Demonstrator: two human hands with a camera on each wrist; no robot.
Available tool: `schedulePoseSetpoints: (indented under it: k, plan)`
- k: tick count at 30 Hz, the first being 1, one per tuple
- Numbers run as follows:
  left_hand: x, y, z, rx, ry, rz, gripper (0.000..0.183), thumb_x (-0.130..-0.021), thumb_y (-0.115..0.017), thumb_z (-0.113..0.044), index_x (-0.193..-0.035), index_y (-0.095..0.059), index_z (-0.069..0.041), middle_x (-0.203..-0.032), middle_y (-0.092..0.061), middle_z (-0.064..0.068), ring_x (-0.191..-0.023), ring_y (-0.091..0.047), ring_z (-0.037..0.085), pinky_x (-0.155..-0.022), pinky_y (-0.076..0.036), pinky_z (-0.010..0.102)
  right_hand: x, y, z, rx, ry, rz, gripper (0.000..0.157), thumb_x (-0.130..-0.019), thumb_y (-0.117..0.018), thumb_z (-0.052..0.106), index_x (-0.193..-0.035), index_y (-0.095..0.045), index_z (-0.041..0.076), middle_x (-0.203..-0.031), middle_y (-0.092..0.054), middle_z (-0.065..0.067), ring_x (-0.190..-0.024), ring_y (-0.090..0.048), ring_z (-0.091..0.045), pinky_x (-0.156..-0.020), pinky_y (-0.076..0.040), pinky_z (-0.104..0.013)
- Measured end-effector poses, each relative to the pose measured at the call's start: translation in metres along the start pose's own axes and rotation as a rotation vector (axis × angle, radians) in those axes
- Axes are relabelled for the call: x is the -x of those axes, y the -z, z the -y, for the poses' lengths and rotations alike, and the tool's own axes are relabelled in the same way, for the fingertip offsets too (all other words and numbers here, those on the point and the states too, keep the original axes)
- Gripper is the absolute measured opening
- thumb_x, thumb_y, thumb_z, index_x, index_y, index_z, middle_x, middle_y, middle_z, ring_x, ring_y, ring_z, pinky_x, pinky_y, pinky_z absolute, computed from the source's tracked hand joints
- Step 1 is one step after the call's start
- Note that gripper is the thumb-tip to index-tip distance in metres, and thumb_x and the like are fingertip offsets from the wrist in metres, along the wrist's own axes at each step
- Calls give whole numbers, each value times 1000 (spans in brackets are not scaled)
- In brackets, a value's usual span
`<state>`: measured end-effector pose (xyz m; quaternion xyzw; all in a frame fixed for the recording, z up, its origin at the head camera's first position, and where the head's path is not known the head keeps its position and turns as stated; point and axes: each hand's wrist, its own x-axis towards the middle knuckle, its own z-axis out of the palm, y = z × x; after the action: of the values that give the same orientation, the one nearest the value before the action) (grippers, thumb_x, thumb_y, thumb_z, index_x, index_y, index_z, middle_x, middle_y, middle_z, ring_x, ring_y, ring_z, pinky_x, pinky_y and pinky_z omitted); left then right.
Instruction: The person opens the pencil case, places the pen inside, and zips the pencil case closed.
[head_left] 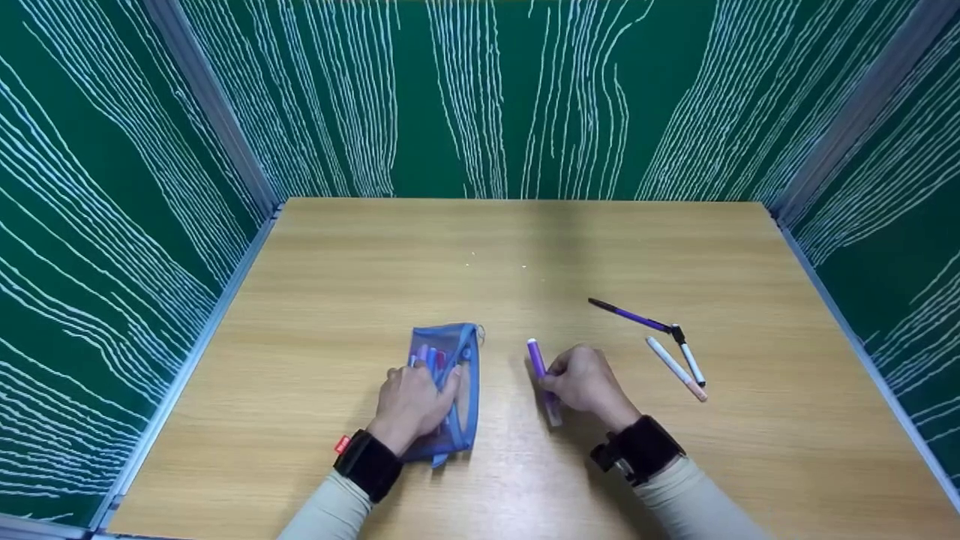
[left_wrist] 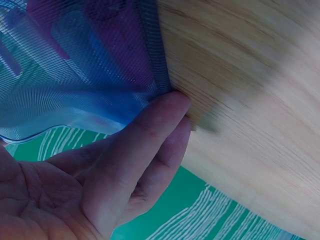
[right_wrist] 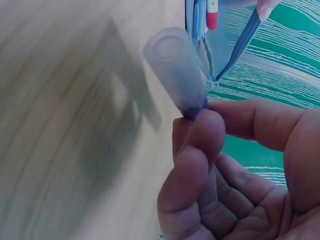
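Note:
A blue mesh pencil case (head_left: 472, 405) lies on the table left of centre, with several pens and markers showing through its mesh. My left hand (head_left: 414, 401) grips it, thumb near the zipped side. In the left wrist view, fingers (left_wrist: 135, 150) press against the corner of the pencil case (left_wrist: 117, 45). To the right, my right hand (head_left: 589, 381) pinches a purple marker (head_left: 535, 356) between thumb and fingers. The marker's translucent end (right_wrist: 175, 65) points towards the right wrist camera; the fingers hide part of its barrel.
Right of my right hand lie a purple pen (head_left: 634, 316) with a black end, a white marker (head_left: 691, 363) with a black cap and a white marker (head_left: 670, 361) with a peach end. Green walls (head_left: 420, 97) with white lines border the wooden table (head_left: 375, 262). Tiny white specks dot it.

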<state>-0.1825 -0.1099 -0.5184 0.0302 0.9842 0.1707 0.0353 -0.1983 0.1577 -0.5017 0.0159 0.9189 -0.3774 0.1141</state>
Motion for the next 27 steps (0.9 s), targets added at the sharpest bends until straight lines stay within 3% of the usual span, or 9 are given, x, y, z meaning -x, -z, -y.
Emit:
schedulePoseSetpoints:
  k: [6,15,27]
  plan:
    - [0,0,0,-3,-4,-3,68,-103,-36,-65,-84,-61,-4,-89,-62,18,-79,-56,30,-66,-49,41,-1,-14,12,-96,-29,36,7,-87,-82,11,-82,-78,7,-68,-71,-2,-59,-66,-17,-51,-49,-24]
    - [0,-1,-1,-22,-18,-38,71,-103,-38,-64,-89,-65,1,-90,-65,20,-83,-60,33,-70,-51,45,-1,-33,30,-145,-18,63,7,-87,-81,12,-83,-78,8,-69,-71,-2,-63,-69,-20,-53,-53,-26]
    - [-1,-2,0,-12,1,-21,65,-103,-39,-63,-83,-61,-5,-85,-61,14,-79,-56,29,-66,-48,42,-8,-61,42,-245,-8,116,6,-89,-79,11,-87,-78,6,-69,-72,-5,-61,-71,-19,-58,-59,-35]
